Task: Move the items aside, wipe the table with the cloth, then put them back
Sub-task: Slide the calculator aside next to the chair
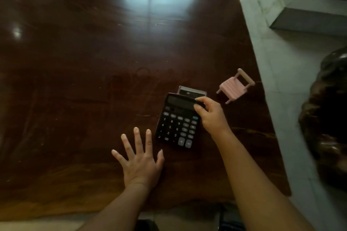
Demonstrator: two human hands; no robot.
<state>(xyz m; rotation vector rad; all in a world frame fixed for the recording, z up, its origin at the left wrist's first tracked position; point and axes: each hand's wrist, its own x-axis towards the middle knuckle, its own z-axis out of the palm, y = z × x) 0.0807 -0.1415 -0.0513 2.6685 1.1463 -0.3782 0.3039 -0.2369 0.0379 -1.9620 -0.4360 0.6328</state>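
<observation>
Dark glossy wood table [93, 62] fills the frame, pale tiled floor [277, 73] at right. Right of centre, the calculator [177, 124] is gripped at its top by the right hand [211, 116]; the left hand [139, 163] is spread flat, released, near a pink toy chair [235, 86]

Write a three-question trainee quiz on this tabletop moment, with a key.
1. True or false: the left hand is holding the calculator.
2. Which item stands nearest the table's right edge? A) calculator B) pink toy chair C) cloth
3. Fill in: the right hand pinches the calculator at its ____ end.

Key: 1 false, it is spread open, beside it. 2 B. 3 display; it lies partly over a small card-like item.
</observation>
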